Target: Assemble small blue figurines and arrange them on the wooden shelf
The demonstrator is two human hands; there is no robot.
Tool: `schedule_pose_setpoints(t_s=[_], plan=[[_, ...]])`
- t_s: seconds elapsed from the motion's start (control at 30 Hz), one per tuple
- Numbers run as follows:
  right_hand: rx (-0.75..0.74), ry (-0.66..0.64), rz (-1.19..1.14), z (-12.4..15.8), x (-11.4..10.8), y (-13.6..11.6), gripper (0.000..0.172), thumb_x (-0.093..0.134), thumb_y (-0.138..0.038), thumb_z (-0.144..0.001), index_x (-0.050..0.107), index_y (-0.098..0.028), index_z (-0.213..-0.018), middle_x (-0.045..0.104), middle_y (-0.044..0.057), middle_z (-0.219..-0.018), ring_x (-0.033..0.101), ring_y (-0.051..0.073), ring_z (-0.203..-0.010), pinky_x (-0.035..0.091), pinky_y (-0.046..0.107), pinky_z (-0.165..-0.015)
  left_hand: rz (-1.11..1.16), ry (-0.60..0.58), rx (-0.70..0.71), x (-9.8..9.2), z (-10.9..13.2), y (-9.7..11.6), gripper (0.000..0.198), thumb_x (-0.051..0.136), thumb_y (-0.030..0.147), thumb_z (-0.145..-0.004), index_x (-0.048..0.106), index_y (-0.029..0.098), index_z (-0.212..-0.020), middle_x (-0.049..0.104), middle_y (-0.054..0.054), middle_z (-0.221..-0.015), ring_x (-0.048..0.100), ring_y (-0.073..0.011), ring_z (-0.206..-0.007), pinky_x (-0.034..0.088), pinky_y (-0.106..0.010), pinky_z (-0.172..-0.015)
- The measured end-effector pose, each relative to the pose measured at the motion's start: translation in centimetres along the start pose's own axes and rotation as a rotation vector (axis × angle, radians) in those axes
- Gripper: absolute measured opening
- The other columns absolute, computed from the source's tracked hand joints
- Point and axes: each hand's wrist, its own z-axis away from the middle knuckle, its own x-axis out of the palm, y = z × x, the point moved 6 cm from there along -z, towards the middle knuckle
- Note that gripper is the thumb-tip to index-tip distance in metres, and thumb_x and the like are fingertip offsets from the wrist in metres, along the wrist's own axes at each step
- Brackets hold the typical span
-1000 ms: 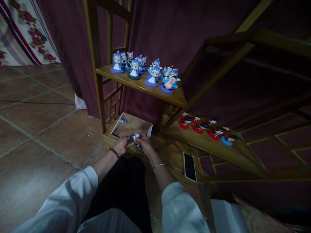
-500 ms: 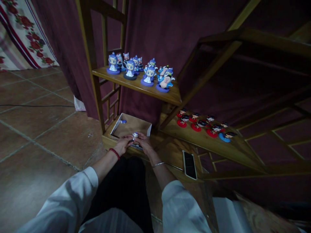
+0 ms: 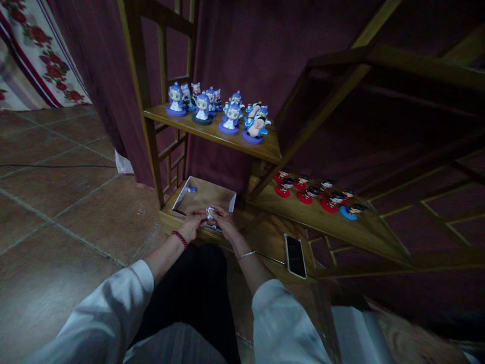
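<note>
The left hand (image 3: 194,222) and right hand (image 3: 224,221) grasp a small figurine (image 3: 210,213) together. Both angle inward at the near edge of an open box (image 3: 212,193).

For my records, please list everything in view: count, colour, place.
box: 1, brown inside, bottom board
held figure: 1, whitish, near box
lump: 1, purple, in box
upper figures: about 11, mostly purple, upper shelf
lower figures: 8, mostly red bases, right shelf
phone: 1, black, bottom board
rack: 1, brown, centre
curtain: 1, maroon, back
cloth: 1, white, red, left
cable: 1, black, floor
bracelets: 2, red left, silver right
sleeves: 2, white, bottom
left hand, right hand: on held figure
</note>
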Motion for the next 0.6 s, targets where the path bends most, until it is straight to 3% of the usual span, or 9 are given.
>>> schedule_pose_setpoints(t_s=[0.3,0.6], plan=[[0.035,0.051,0.016,0.17,-0.46,-0.14,0.036,0.071,-0.035,-0.059,0.064,-0.017,-0.088,0.065,0.001,-0.073,0.056,0.008,-0.053,0.046,0.019,-0.047,-0.021,0.003,0.018,0.04,0.29,-0.1,0.01,0.054,0.004,-0.072,0.059,0.012,-0.068,0.062,-0.004,-0.068,0.058,-0.0094,-0.057,0.047,-0.02,-0.056],[0.057,0.068,-0.019,0.31,-0.68,0.0,0.029,0.071,-0.032,-0.059,0.062,-0.015,-0.081,0.062,-0.001,-0.066,0.054,0.006,-0.047,0.041,0.016,-0.041,0.012,0.014,0.02,-0.44,-0.39,-0.75,0.032,0.051,-0.005,-0.068,0.056,0.011,-0.095,0.063,-0.008,-0.087,0.061,-0.0109,-0.062,0.051,-0.022,-0.059]])
